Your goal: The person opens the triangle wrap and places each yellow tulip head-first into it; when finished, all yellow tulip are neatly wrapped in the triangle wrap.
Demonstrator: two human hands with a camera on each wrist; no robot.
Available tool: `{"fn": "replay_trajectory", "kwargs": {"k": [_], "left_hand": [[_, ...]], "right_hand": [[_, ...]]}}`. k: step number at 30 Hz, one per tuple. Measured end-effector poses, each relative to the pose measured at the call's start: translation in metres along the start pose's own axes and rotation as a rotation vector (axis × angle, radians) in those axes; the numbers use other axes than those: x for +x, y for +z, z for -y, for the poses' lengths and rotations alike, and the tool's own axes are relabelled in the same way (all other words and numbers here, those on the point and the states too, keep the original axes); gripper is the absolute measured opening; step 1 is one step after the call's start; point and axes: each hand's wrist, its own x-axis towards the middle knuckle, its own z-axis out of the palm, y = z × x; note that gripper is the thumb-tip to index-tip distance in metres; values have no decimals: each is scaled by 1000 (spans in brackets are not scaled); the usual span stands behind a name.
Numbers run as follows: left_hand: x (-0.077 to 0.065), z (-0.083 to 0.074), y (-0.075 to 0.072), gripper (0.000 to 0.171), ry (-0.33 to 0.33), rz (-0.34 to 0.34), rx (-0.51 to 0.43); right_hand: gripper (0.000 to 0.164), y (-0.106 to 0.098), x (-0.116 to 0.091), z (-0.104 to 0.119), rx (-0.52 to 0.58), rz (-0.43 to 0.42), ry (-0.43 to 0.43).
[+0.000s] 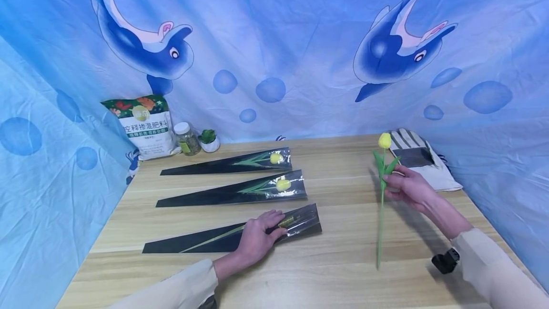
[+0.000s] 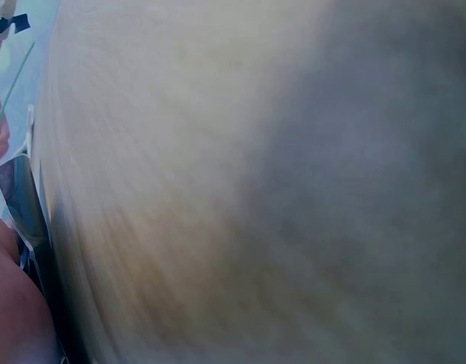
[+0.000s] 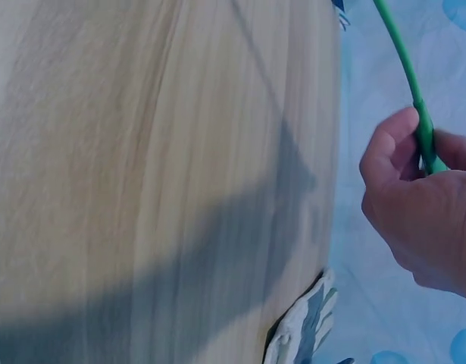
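Observation:
In the head view my right hand (image 1: 409,186) pinches an artificial yellow tulip (image 1: 384,141) by its green stem, just at the leaves. The tulip is held upright above the table, bloom away from me. The right wrist view shows thumb and fingers around the green stem (image 3: 411,80). My left hand (image 1: 256,237) rests on the nearest black flower sleeve (image 1: 193,242), fingers spread over it. A pale green line and a dull golden patch show on that sleeve, partly covered by the hand. Beyond it lie two sleeves (image 1: 188,199) (image 1: 193,169), each with a yellow tulip inside.
At the back left stand a fertilizer bag (image 1: 147,132), a lidded jar (image 1: 187,139) and a small potted plant (image 1: 208,140). White gloves (image 1: 433,170) lie at the back right of the wooden table (image 1: 339,271). A blue dolphin-print curtain (image 1: 300,37) surrounds the table.

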Motion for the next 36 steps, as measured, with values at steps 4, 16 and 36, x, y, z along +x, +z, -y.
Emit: {"fn": "replay_trajectory", "kwargs": {"k": [4,16,36], "left_hand": [[0,1,1,41,-3,2,2],[0,0,1,41,-5,9,-9],[1,-3,2,41,-16,5,-5]], "right_hand": [[30,5,-1,3,74,-37,-26],[27,16,-2,10,348,-148,-163],[43,48,-7,-1,508,-267,-282]]}}
